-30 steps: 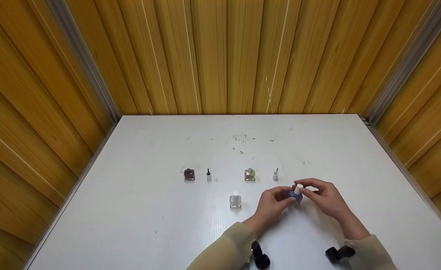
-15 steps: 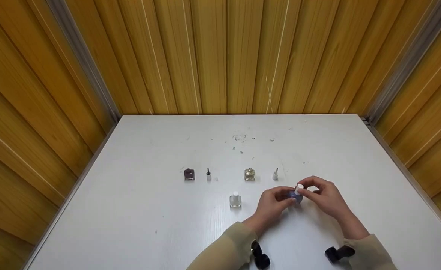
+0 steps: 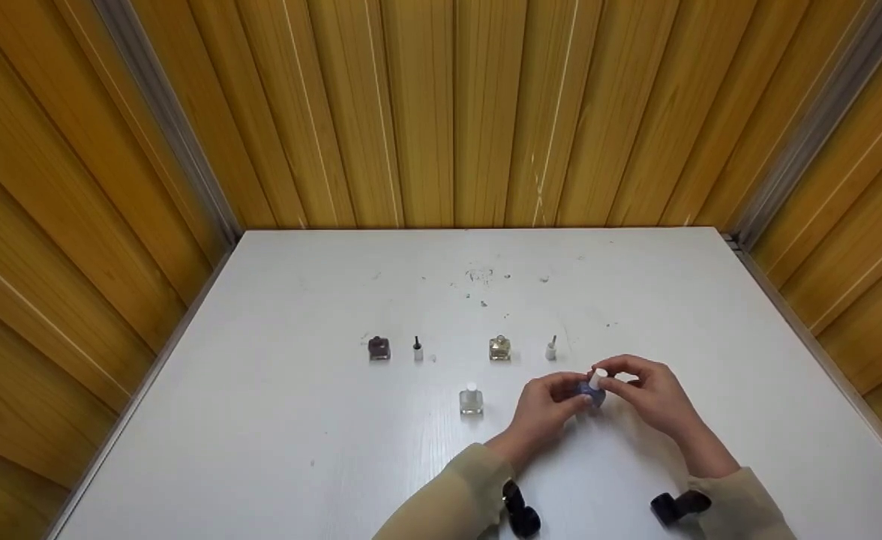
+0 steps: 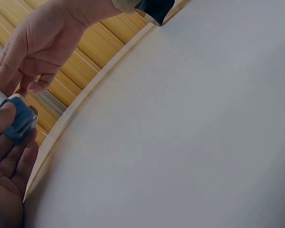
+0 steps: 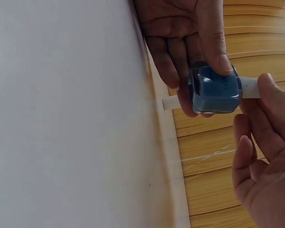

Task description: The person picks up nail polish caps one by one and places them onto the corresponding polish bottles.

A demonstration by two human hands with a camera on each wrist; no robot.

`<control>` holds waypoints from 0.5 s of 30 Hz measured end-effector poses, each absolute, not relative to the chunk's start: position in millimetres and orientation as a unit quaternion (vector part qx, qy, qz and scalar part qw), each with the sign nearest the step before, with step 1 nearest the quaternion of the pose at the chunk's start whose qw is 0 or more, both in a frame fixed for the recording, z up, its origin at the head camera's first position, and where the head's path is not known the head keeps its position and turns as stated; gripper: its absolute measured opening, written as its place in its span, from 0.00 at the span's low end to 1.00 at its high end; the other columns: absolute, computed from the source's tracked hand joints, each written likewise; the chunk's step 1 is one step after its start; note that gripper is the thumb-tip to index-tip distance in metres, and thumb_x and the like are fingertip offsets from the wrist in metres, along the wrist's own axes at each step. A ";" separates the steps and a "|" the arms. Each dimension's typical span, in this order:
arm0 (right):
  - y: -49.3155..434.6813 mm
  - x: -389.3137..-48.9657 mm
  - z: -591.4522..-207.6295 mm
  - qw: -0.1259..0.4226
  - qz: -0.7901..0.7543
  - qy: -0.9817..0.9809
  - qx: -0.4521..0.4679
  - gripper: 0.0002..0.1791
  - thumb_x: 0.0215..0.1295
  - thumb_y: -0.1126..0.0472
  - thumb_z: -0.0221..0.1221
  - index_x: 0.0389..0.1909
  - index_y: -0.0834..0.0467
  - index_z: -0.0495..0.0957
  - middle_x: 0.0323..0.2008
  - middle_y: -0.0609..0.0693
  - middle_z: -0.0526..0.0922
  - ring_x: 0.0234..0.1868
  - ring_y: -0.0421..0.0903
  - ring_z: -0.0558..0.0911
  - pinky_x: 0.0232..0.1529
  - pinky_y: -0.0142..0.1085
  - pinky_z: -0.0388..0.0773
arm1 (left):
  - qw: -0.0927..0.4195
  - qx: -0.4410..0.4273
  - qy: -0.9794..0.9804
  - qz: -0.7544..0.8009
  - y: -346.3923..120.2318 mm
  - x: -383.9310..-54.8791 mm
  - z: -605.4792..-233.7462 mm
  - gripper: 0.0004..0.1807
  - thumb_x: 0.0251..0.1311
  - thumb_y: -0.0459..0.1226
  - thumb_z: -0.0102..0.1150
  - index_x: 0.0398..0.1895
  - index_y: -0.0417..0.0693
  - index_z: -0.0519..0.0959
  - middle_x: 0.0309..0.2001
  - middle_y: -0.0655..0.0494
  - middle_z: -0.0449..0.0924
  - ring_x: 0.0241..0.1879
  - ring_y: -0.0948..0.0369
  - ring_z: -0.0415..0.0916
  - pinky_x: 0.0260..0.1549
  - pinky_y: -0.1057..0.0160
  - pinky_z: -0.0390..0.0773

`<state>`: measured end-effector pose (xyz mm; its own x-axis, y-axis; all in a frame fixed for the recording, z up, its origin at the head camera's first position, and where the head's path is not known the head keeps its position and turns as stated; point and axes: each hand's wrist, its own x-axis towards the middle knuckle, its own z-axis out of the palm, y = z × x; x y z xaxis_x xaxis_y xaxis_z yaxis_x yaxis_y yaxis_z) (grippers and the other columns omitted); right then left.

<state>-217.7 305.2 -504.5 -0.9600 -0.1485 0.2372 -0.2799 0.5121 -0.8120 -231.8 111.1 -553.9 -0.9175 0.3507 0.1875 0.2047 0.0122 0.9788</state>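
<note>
A wood-panelled wall point(image 3: 441, 112) stood behind a white table point(image 3: 246, 420). Over the table's near right part, both hands were at work on one bottle. The left hand point(image 3: 546, 409) gripped the blue bottle point(image 5: 216, 92) between thumb and fingers. The right hand point(image 3: 655, 394) pinched its white cap point(image 5: 250, 88) between thumb and fingertips. The blue bottle was held to the right of the others; whether it touched the table could not be told.

Three further bottles stood on the table. The clear bottle point(image 3: 471, 403), nearest the left hand, wore its cap and was untouched. Behind it, the dark bottle point(image 3: 379, 349) and the gold bottle point(image 3: 499, 349) were uncapped. Beside the dark bottle stood one brush cap point(image 3: 418, 352), brush upward; a second brush cap point(image 3: 551, 349) stood likewise to the right of the gold one.

Assessment: two of four bottles appeared opened, the blue one in hand, the clear one outstanding. The blue bottle's cap sat at its neck; whether its thread was loosened could not be determined. Small dark flecks point(image 3: 480, 275) marked the table's far part.
</note>
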 end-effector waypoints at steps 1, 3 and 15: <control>305.0 -217.8 -504.4 0.067 0.476 -0.869 0.118 0.08 0.67 0.60 0.68 0.45 0.55 0.87 0.41 0.49 0.90 0.42 0.29 0.81 0.39 0.28 0.81 | 0.054 0.196 0.710 0.675 111.2 -231.8 -553.6 0.16 0.63 0.29 0.68 0.54 0.39 0.85 0.49 0.46 0.90 0.48 0.67 0.86 0.49 0.76 0.81; 304.6 -217.9 -504.0 0.065 0.469 -0.874 0.106 0.08 0.66 0.59 0.69 0.44 0.54 0.87 0.39 0.48 0.89 0.41 0.30 0.81 0.38 0.29 0.80 | 0.055 0.198 0.708 0.676 111.5 -231.6 -553.3 0.16 0.63 0.29 0.68 0.54 0.39 0.85 0.49 0.47 0.90 0.48 0.69 0.86 0.49 0.76 0.81; 303.0 -219.8 -503.6 0.070 0.443 -0.890 0.075 0.08 0.63 0.57 0.72 0.40 0.53 0.87 0.36 0.44 0.89 0.39 0.30 0.80 0.39 0.29 0.79 | 0.050 0.206 0.707 0.675 112.0 -231.5 -554.8 0.15 0.63 0.28 0.68 0.54 0.37 0.85 0.50 0.44 0.89 0.50 0.64 0.87 0.48 0.76 0.81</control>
<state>-219.8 303.0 -503.6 -0.9790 -0.0716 0.1909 -0.1955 0.5957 -0.7790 -231.5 112.0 -554.8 -0.9104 0.3586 0.2063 0.2228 0.0048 0.9748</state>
